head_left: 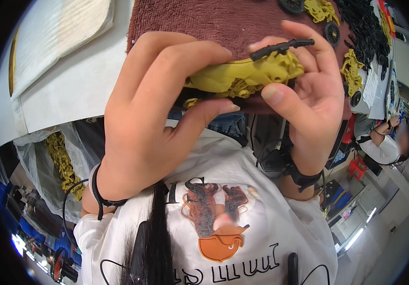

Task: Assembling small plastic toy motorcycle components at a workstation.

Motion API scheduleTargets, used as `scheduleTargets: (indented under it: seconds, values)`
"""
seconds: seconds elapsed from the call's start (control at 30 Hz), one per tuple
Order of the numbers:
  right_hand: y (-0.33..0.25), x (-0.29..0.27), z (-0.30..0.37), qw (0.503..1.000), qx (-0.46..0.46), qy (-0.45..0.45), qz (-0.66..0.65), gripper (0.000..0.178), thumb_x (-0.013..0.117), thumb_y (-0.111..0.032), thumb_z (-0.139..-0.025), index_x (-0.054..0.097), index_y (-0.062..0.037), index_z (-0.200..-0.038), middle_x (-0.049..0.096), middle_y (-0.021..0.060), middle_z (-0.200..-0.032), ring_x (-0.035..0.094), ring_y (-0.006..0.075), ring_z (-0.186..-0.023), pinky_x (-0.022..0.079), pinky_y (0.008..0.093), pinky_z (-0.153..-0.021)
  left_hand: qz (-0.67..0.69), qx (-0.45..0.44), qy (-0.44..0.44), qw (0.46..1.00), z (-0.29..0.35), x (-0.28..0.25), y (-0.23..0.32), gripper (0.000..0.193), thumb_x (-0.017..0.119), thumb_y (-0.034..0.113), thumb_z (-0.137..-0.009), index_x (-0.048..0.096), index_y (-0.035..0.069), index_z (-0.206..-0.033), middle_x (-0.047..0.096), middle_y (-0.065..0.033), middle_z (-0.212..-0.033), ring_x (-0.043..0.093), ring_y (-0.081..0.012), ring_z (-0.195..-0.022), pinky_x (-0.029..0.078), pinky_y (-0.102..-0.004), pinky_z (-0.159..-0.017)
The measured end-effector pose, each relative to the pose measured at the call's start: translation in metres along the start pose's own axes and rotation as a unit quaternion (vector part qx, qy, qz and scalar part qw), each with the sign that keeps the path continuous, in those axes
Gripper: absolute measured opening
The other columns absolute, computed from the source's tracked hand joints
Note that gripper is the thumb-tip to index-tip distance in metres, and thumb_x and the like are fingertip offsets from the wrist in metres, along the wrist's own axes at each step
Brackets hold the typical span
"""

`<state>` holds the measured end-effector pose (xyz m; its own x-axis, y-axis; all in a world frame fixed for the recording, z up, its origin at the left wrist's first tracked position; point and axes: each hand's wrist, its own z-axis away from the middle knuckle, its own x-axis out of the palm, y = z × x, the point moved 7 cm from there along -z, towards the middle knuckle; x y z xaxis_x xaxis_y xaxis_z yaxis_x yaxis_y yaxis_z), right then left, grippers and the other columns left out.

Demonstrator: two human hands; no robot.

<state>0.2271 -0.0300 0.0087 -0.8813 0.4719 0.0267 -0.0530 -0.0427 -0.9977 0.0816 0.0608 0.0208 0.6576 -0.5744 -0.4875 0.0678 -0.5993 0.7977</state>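
Between my two hands, above the brown cloth, is a yellow-green plastic toy motorcycle body [235,76]. A black handlebar piece [282,48] lies across the top of its right end. My left hand [152,99] is closed round the left end, fingers over the top and thumb underneath. My right hand [309,85] grips the right end, with its thumb on the near side and fingers behind; one finger is raised. How firmly the handlebar piece sits on the body, I cannot tell. My left fingers hide part of the toy's left end.
A brown towel [176,19] covers the work table. At the far right lie yellow toy parts [351,71], black wheels [331,33] and a heap of black parts [358,28]. White foam sheet [62,33] lies left. A clear bag [38,156] holds yellow parts. Another person [385,145] sits at right.
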Motion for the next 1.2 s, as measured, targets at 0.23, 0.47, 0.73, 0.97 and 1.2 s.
scheduleTargets:
  seconds: [0.23, 0.47, 0.73, 0.97, 1.2]
  values:
    - [0.001, -0.002, -0.001, 0.999, -0.027, 0.014, 0.008, 0.045, 0.065, 0.006, -0.081, 0.049, 0.0091, -0.123, 0.062, 0.0141, -0.11, 0.06, 0.0162, -0.101, 0.046, 0.0257, -0.089, 0.01, -0.062, -0.04, 0.997, -0.008, 0.001, -0.001, 0.051, 0.079, 0.007, -0.068, 0.058, 0.0, -0.114, 0.056, -0.0126, -0.112, 0.057, -0.0253, -0.102, 0.045, -0.0313, -0.088]
    - [-0.013, -0.012, -0.001, 0.909, -0.129, 0.066, 0.39, 0.031, 0.074, -0.003, -0.079, 0.063, 0.0011, -0.107, 0.064, 0.005, -0.1, 0.058, 0.0099, -0.09, 0.046, 0.0223, -0.081, -0.185, 0.038, -0.069, 0.98, -0.021, 0.004, 0.008, 0.042, 0.076, 0.006, -0.069, 0.064, 0.004, -0.11, 0.058, -0.0106, -0.112, 0.057, -0.0268, -0.105, 0.045, -0.0333, -0.09]
    - [-0.018, -0.009, 0.005, 0.884, -0.173, 0.102, 0.423, 0.03, 0.077, -0.004, -0.075, 0.067, -0.0016, -0.102, 0.063, 0.0022, -0.093, 0.057, 0.0095, -0.08, 0.044, 0.0221, -0.074, -0.106, -0.017, -0.081, 0.991, -0.023, 0.006, 0.0, 0.041, 0.074, 0.005, -0.07, 0.065, 0.005, -0.11, 0.059, -0.0102, -0.11, 0.059, -0.0257, -0.101, 0.045, -0.0325, -0.089]
    - [-0.018, -0.006, 0.008, 0.887, -0.213, 0.094, 0.4, 0.026, 0.076, -0.003, -0.075, 0.068, -0.0018, -0.099, 0.065, 0.0052, -0.097, 0.057, 0.0118, -0.084, 0.042, 0.0229, -0.075, -0.106, -0.015, -0.069, 0.992, -0.018, 0.011, -0.004, 0.041, 0.074, 0.004, -0.07, 0.066, 0.005, -0.11, 0.058, -0.0099, -0.11, 0.058, -0.0248, -0.1, 0.045, -0.0314, -0.088]
    - [-0.007, -0.009, 0.012, 0.912, -0.164, 0.122, 0.356, 0.022, 0.075, -0.003, -0.077, 0.066, 0.0007, -0.097, 0.064, 0.0059, -0.102, 0.056, 0.0113, -0.09, 0.043, 0.0233, -0.077, -0.042, -0.016, -0.038, 0.998, -0.017, 0.009, -0.006, 0.04, 0.072, 0.003, -0.07, 0.066, 0.006, -0.109, 0.057, -0.0096, -0.109, 0.058, -0.0245, -0.099, 0.045, -0.0319, -0.088]
